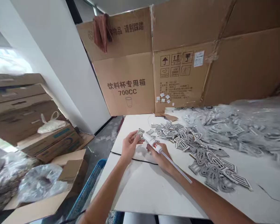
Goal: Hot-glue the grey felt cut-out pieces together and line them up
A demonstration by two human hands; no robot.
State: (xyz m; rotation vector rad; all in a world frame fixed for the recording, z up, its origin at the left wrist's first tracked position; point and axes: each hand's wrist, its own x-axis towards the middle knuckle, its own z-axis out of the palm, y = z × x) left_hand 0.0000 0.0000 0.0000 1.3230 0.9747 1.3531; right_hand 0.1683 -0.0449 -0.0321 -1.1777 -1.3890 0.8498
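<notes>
Our left fingers pinch a small grey embroidered patch by its edge, above the worktop, leaving its face open. Our right fingers curl around a white glue pen, its nozzle just beside the patch, its long clear stick slanting back over our wrist. A loose heap of patches lies towards the worktop's right edge.

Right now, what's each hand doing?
Left hand: closed, pinching a grey patch.
Right hand: closed, holding a white pen-like tool.
</notes>
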